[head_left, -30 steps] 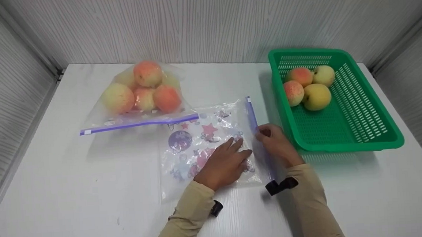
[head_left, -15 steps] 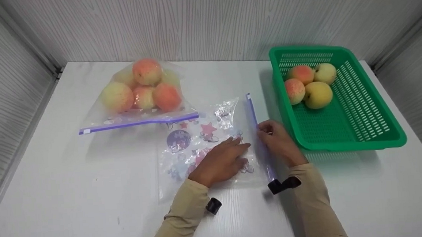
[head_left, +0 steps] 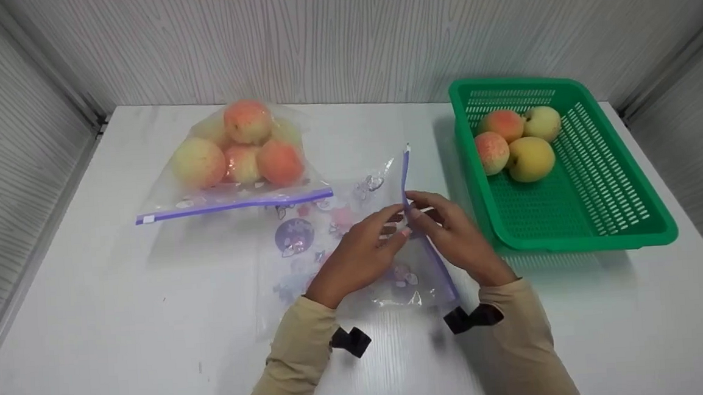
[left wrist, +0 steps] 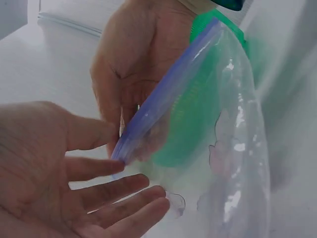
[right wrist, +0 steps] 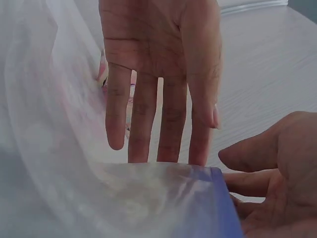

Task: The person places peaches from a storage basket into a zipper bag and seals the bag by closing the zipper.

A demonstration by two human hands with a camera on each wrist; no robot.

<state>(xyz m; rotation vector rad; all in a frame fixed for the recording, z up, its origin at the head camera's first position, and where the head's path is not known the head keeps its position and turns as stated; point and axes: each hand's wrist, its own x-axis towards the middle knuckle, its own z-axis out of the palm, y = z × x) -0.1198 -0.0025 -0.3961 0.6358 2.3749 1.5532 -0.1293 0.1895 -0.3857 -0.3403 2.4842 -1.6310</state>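
Observation:
A printed clear zip bag (head_left: 296, 237) with a purple zip edge (head_left: 438, 259) lies flat on the table, its right side lifted. My right hand (head_left: 461, 236) pinches the zip edge near its middle. Facing it from the left, my left hand (head_left: 358, 252) reaches over the bag, its fingertips right at the same edge. The left wrist view shows the left fingers (left wrist: 124, 191) spread and fairly straight beside the purple strip (left wrist: 158, 99). Behind that strip is the right hand (left wrist: 133, 54), its fingertips partly hidden. The right wrist view has the left hand (right wrist: 153, 94) beyond the bag.
A second zip bag (head_left: 159, 194) filled with several peaches (head_left: 248, 123) sits at the back left, its edge overlapping the printed bag. At the right stands a green basket (head_left: 579, 220) with several fruits (head_left: 531, 159) inside. Panel walls (head_left: 317, 41) bound the table (head_left: 102, 310).
My left hand has left its flat rest on the bag and come up to the zip edge. The right hand has moved slightly left and away from me, raising that edge.

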